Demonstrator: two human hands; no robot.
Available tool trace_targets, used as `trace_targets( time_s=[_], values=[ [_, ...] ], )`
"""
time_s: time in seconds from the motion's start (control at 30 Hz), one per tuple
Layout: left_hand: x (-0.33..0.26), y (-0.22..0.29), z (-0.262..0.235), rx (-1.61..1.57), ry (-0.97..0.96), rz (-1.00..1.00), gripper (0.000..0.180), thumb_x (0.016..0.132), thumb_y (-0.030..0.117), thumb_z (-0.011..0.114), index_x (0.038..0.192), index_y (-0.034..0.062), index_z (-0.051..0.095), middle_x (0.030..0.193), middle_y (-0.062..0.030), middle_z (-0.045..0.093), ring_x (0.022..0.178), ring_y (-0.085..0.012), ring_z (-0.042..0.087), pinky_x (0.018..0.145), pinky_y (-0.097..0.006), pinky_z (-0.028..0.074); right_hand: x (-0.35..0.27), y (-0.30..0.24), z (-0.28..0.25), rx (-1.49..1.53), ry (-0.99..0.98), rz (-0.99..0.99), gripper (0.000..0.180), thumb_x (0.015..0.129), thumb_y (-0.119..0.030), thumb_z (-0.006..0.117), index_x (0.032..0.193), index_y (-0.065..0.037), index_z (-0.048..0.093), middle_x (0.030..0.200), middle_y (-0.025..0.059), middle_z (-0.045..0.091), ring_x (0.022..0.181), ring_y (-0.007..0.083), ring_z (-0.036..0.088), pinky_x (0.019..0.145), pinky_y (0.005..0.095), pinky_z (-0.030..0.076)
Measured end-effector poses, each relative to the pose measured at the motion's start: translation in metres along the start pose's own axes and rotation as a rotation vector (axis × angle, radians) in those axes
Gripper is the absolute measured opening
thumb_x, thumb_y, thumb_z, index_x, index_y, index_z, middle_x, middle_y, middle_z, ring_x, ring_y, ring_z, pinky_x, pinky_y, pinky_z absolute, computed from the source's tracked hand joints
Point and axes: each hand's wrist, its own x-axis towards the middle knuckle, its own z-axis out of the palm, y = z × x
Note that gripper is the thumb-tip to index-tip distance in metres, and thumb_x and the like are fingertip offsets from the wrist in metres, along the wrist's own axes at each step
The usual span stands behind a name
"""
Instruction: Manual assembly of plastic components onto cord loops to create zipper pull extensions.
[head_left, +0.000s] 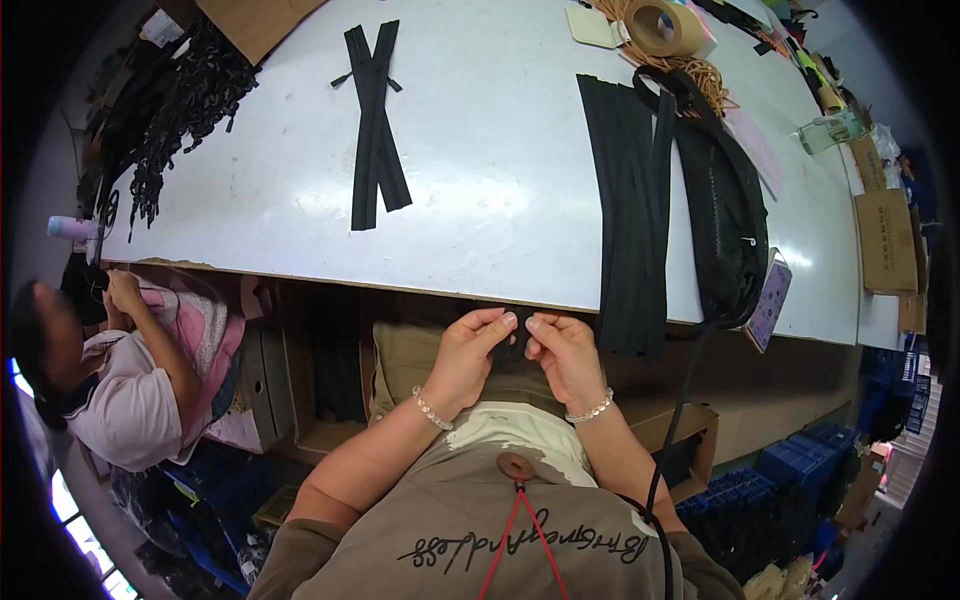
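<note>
Just below the table's front edge, my left hand (468, 358) and my right hand (566, 362) are close together, thumbs and fingertips pinched. Between them is a black zipper (516, 338), mostly hidden by the fingers and dark against what lies below. Two black zippers (376, 120) lie crossed on the white table (480, 180), with their pulls sticking out to the sides. To the right of my hands, a stack of long black zipper strips (630, 220) hangs slightly over the table edge.
Beside the stack lies a black mesh pouch (718, 200) with a cable. A tape roll (662, 26) and tan cord sit at the far right. Black zipper pulls (195, 90) heap at far left. A co-worker (130, 400) sits left. An open carton (690, 450) stands under the table.
</note>
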Motion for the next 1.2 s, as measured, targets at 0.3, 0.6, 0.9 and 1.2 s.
trace_targets(
  time_s=[0.3, 0.6, 0.9, 1.2],
  values=[
    [-0.003, 0.004, 0.012, -0.032, 0.046, 0.004, 0.007, 0.086, 0.008, 0.061, 0.093, 0.0047, 0.06, 0.087, -0.003, 0.061, 0.078, -0.0105, 0.055, 0.071, -0.023, 0.046, 0.002, -0.001, 0.005, 0.029, 0.005, -0.061, 0.006, 0.084, -0.004, 0.061, 0.088, 0.0, 0.059, 0.071, 0.0009, 0.056, 0.056, 0.0075, 0.049, 0.052, 0.021, 0.041],
    [-0.005, 0.001, 0.014, -0.123, 0.058, -0.042, 0.005, 0.088, 0.008, 0.058, 0.091, 0.0057, 0.06, 0.086, -0.0029, 0.062, 0.077, -0.0104, 0.056, 0.07, -0.023, 0.047, -0.001, 0.0, 0.008, 0.081, 0.057, -0.005, 0.005, 0.084, -0.005, 0.06, 0.084, 0.0, 0.061, 0.07, 0.0005, 0.056, 0.055, 0.006, 0.048, 0.052, 0.0202, 0.04],
    [-0.006, 0.002, 0.014, -0.167, 0.079, -0.089, 0.007, 0.089, 0.009, 0.056, 0.093, 0.0061, 0.06, 0.086, -0.0027, 0.062, 0.076, -0.0094, 0.057, 0.069, -0.022, 0.048, 0.0, 0.001, 0.008, 0.073, 0.058, -0.01, 0.004, 0.084, -0.005, 0.06, 0.085, 0.0, 0.06, 0.07, 0.0009, 0.056, 0.056, 0.0062, 0.048, 0.053, 0.0206, 0.041],
    [-0.005, -0.005, 0.016, -0.147, 0.096, -0.012, 0.006, 0.089, 0.01, 0.056, 0.093, 0.0064, 0.059, 0.087, -0.0023, 0.062, 0.077, -0.0083, 0.056, 0.069, -0.022, 0.047, -0.003, 0.008, 0.018, 0.141, 0.117, -0.113, 0.004, 0.086, -0.003, 0.058, 0.088, 0.0, 0.058, 0.073, 0.002, 0.057, 0.058, 0.007, 0.049, 0.055, 0.0209, 0.045]
  ],
)
